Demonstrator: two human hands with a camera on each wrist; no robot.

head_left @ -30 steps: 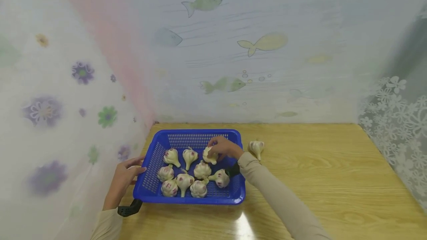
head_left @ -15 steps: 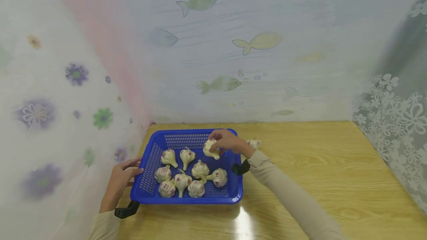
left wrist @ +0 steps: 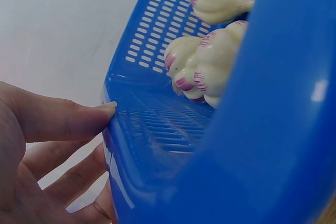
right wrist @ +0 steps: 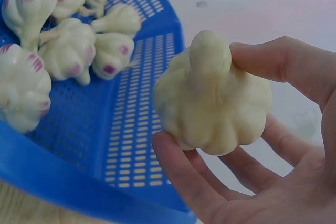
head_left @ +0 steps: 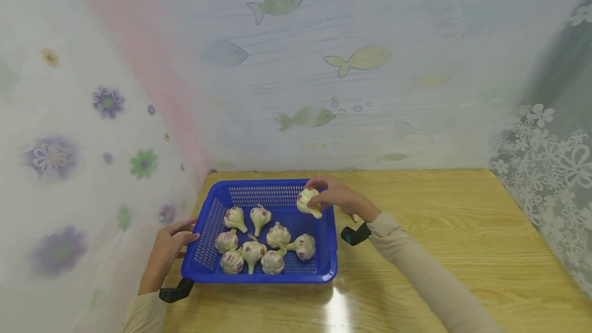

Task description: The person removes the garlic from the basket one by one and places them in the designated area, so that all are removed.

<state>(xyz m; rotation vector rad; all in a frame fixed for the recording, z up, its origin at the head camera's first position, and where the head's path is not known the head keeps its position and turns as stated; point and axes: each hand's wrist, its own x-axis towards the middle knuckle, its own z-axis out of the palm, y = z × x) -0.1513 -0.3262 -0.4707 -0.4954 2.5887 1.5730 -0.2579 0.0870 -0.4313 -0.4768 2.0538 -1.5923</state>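
Note:
My right hand [head_left: 339,197] holds a garlic bulb [head_left: 306,201] above the back right corner of the blue plastic basket [head_left: 259,277]. In the right wrist view, thumb and fingers curl round that pale bulb [right wrist: 215,103], whose stem points at the camera. My left hand [head_left: 167,251] grips the basket's left rim. Seen from the left wrist, the thumb [left wrist: 68,119] lies on the rim while the other fingers rest against the outer wall. Several white bulbs with purple marks, such as one garlic bulb [head_left: 253,253], lie inside the basket.
On the wooden table [head_left: 439,230], right of the basket, another garlic bulb [head_left: 355,217] is mostly hidden behind my right hand. A flower-patterned wall [head_left: 106,194] stands close on the left. A fish-painted wall [head_left: 370,132] borders the table's back edge.
My right hand has lifted the garlic bulb from the basket and carried it right towards the basket's right rim. My left hand stays at the left rim.

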